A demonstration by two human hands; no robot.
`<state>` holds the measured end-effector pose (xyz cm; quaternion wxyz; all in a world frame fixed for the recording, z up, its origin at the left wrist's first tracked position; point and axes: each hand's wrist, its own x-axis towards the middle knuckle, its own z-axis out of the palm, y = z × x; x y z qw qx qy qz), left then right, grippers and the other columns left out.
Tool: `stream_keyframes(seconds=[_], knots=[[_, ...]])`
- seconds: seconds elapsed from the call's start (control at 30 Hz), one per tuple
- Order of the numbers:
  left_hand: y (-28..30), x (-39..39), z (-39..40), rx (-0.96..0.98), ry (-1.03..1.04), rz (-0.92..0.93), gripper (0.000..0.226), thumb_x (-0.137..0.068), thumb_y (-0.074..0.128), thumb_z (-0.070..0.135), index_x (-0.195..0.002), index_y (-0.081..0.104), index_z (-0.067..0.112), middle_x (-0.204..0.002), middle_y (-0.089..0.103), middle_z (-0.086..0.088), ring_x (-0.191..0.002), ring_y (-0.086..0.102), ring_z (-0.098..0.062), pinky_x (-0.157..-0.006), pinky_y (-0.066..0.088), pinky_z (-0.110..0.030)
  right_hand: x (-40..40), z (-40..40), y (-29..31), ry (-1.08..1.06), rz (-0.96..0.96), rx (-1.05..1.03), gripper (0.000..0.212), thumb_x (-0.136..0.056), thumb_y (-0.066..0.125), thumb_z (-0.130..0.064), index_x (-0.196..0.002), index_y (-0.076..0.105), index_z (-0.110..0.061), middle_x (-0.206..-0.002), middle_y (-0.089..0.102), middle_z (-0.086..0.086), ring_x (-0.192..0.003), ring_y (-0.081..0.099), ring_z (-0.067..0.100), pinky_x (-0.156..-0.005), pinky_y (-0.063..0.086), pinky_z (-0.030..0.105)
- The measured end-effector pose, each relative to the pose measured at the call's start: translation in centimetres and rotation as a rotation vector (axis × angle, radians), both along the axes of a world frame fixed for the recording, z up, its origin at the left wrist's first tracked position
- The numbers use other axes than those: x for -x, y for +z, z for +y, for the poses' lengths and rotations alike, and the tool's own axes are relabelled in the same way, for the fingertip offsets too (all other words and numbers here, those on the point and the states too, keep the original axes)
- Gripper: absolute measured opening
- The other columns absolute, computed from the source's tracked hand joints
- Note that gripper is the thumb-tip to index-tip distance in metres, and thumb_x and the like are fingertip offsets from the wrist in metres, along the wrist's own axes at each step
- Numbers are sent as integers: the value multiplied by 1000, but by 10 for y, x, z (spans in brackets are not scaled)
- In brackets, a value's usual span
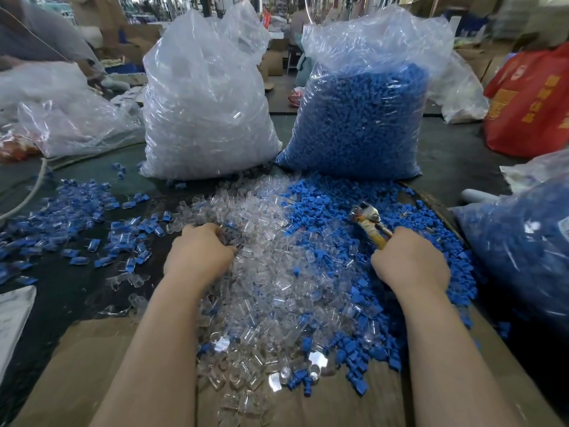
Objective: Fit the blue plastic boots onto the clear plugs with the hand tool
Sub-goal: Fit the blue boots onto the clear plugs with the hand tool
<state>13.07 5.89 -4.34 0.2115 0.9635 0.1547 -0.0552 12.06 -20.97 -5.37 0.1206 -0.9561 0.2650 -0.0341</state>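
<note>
A heap of clear plugs (264,272) covers the middle of the table, and a heap of blue boots (332,208) lies to its right. My left hand (200,252) is knuckles-up with fingers curled down into the clear plugs; what it holds is hidden. My right hand (409,260) grips the yellow handles of the hand tool (368,220), whose metal head points up-left over the blue boots. Fitted blue-and-clear pieces (92,223) lie scattered on the left.
Two tall plastic bags stand at the back: one of clear plugs (206,112), one of blue boots (363,118). Another bag of blue parts (520,248) sits at the right, a red bag (529,103) behind it. Cardboard (77,365) lies under my forearms.
</note>
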Motion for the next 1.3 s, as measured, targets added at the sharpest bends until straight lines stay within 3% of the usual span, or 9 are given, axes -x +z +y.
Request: stream_keyframes(seconds=[0.23,0.4,0.53,0.63,0.77,0.87,0.97,1.13,1.3], knots=[[-3,2,-2,136,12,-138,19,-87,72,24,-105,66,20,-98,68,0,-86,61,-18,-73,46,-29,0,4,1,91,-29,2,16,-92,59,-29,-94,48,-18,-69,42,1,-55,38,19,-49,28,30],[-4,2,-3,152,9,-162,6,-88,69,20,-87,64,23,-86,67,3,-77,61,-16,-70,52,-32,-1,1,-2,55,-112,-12,17,-91,62,-31,-90,50,-19,-67,42,0,-54,34,17,-48,25,28],[-5,2,-3,119,-26,-172,7,-91,66,22,-87,61,22,-85,65,1,-77,61,-18,-71,54,-35,-3,0,-4,84,-215,-93,24,-90,63,-42,-87,51,-21,-69,47,-3,-62,45,23,-49,29,29],[-5,1,-3,99,-14,-217,5,-96,57,22,-93,59,19,-88,65,-3,-80,62,-23,-72,52,-37,-5,2,-1,134,-335,-300,25,-87,68,-46,-82,56,-25,-70,56,-3,-64,52,19,-51,32,29],[-5,1,-3,110,-1,-233,7,-98,56,22,-98,60,16,-91,65,-4,-82,61,-23,-72,49,-36,-7,7,1,172,-486,-724,14,-87,73,-33,-79,64,-25,-66,59,-1,-59,50,18,-56,40,31],[-1,2,-4,135,-51,-143,2,-93,65,21,-93,64,22,-88,66,1,-74,61,-16,-72,56,-36,-7,13,3,209,-531,-889,11,-89,71,-19,-80,67,-24,-77,68,1,-69,58,16,-58,45,25],[0,3,-3,148,-38,-144,10,-88,71,14,-94,71,22,-90,68,3,-73,61,-11,-70,54,-30,-6,18,3,254,-569,-907,15,-90,70,-18,-78,65,-25,-70,63,-5,-56,50,0,-49,42,11],[4,4,-5,253,21,-288,14,-89,66,15,-83,71,26,-72,70,4,-67,66,-16,-65,55,-31,-4,24,5,343,-584,-914,16,-93,66,-18,-78,63,-25,-46,47,-18,-41,37,1,-40,32,12],[0,2,-9,158,-60,-124,10,-91,67,19,-87,67,28,-85,67,6,-72,61,-12,-64,52,-28,-3,31,4,388,-578,-918,18,-93,66,-16,-78,62,-25,-46,46,-18,-40,37,1,-40,32,12]])
